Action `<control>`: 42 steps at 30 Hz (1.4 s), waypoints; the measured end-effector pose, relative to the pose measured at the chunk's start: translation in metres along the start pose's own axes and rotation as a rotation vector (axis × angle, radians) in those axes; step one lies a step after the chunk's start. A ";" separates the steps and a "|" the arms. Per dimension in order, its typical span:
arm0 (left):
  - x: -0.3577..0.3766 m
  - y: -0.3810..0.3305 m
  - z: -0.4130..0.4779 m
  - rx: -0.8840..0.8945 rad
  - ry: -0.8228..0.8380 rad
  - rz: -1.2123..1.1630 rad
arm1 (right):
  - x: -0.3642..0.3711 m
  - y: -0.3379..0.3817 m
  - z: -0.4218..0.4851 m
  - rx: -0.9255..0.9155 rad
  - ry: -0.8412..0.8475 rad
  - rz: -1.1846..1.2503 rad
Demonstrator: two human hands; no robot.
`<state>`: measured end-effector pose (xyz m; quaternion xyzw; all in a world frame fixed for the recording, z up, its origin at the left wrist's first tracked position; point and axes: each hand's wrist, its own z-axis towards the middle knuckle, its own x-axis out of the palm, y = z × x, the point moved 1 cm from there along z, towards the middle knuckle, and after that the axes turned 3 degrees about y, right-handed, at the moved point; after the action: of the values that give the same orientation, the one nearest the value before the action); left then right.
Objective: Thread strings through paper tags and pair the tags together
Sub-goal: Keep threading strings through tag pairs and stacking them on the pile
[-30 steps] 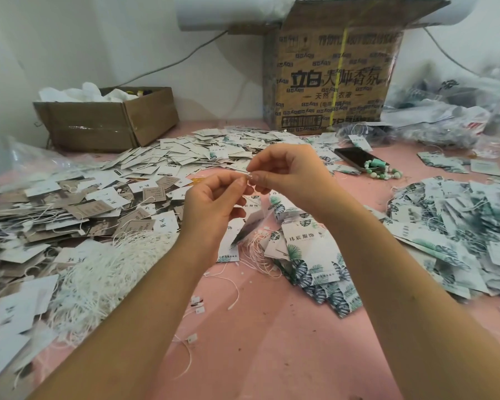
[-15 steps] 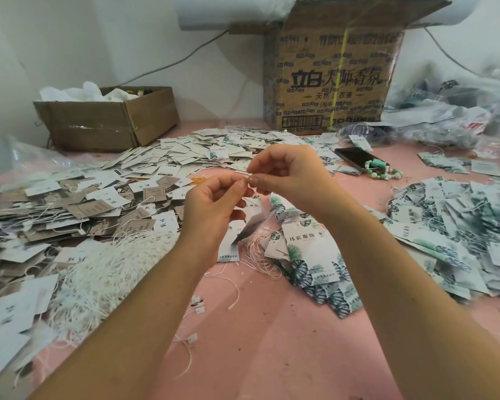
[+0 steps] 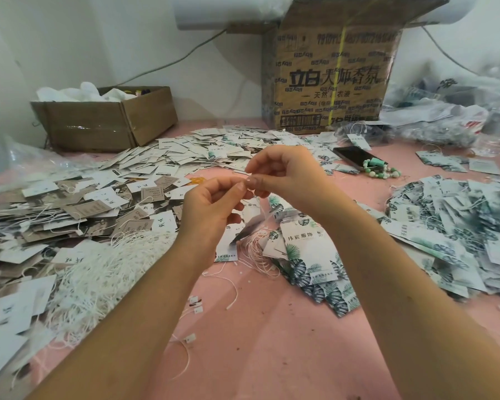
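The left hand [image 3: 211,209] and right hand [image 3: 289,174] are pinching the string [image 3: 259,207] between curled fingertips, and the tag [image 3: 247,230] is hanging at 6 o'clock, nearer the left hand

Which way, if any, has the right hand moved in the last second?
No. The right hand stays in line below the tall cardboard box, left of the phone, pinching the string with the left hand.
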<state>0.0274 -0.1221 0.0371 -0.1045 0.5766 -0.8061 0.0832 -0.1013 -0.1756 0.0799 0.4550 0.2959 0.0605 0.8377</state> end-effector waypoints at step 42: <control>-0.008 0.010 0.003 -0.058 0.135 0.055 | -0.010 -0.022 -0.007 0.373 0.298 0.150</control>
<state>0.0362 -0.1260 0.0279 -0.0364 0.6065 -0.7917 0.0634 -0.1173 -0.1870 0.0641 0.6085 0.3877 0.1332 0.6795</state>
